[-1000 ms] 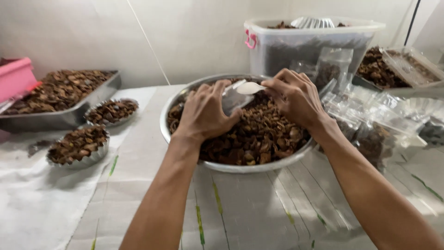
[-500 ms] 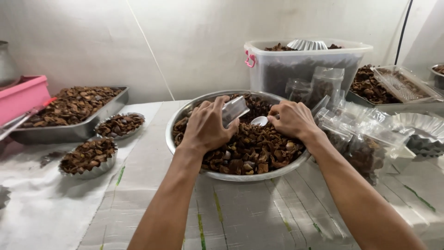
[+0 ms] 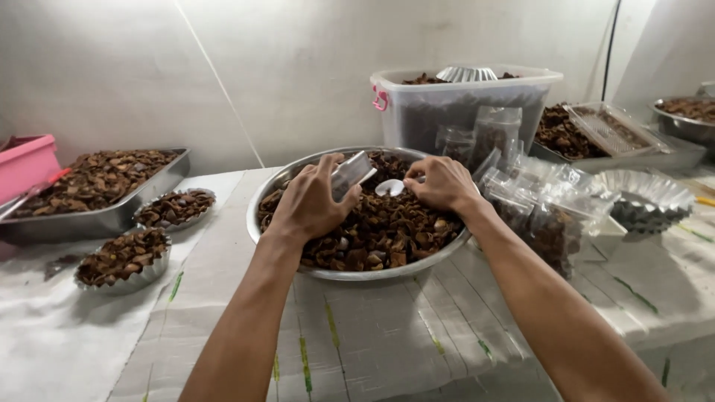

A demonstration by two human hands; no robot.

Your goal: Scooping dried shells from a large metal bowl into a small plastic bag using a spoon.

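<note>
- The round steel bowl (image 3: 262, 216) on the table (image 3: 387, 335) is shiny and shallow, heaped with dry, crinkled brown pieces (image 3: 387, 231).
- The left hand (image 3: 309, 205) rests on the heap, its grip closed around a small clear plastic bag (image 3: 351, 173) — the bag juts up past thumb and fingers.
- The right hand (image 3: 441, 184) curls its grip on a white scoop (image 3: 390, 187), lying on the pieces just left of its fingers.
- Clear filled packets (image 3: 544, 208) crowd beside the bowl's right rim.
</note>
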